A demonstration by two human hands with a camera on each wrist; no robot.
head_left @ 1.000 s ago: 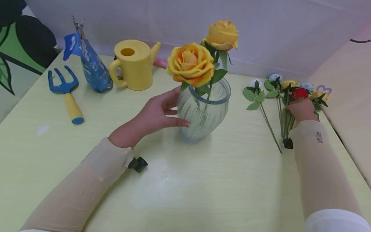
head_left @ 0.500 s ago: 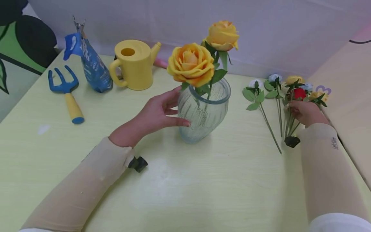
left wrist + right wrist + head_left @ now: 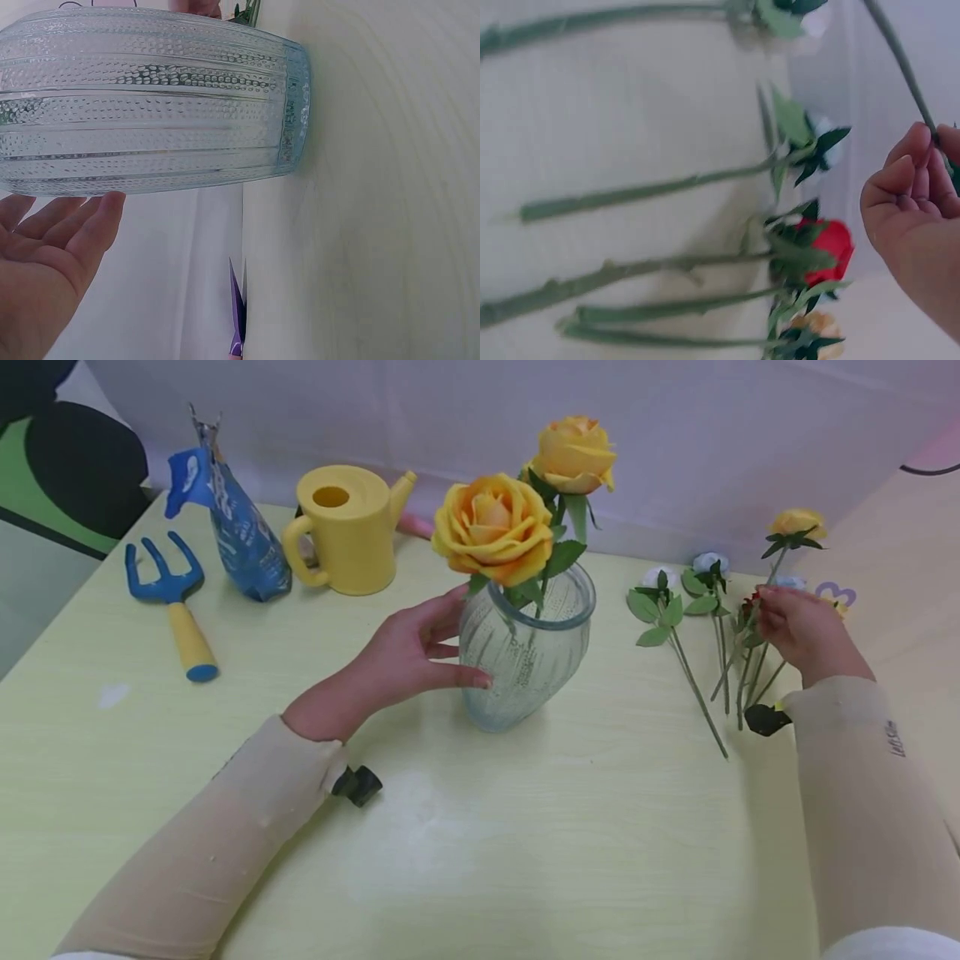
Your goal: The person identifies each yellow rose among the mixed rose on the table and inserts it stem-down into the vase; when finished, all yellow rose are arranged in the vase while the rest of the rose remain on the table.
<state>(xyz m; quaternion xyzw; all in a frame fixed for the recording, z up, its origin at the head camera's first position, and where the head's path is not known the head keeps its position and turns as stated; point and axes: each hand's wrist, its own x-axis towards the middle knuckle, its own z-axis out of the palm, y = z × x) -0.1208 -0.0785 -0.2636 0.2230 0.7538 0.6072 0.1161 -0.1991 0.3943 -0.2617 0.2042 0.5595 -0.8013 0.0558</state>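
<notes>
Judging the yellow rose (image 3: 798, 522) light, I like the right hand (image 3: 808, 628) pinching its upper stem (image 3: 777, 566), frame right; centre, the left hand (image 3: 397, 652) cups a likely fragile glass vase (image 3: 517, 664).

Pale wood-grain table (image 3: 480, 868), soft glare on its top; lilac-grey backdrop (image 3: 697, 452) standing along the far edge; black-and-green decoration (image 3: 86, 468) at far left
</notes>
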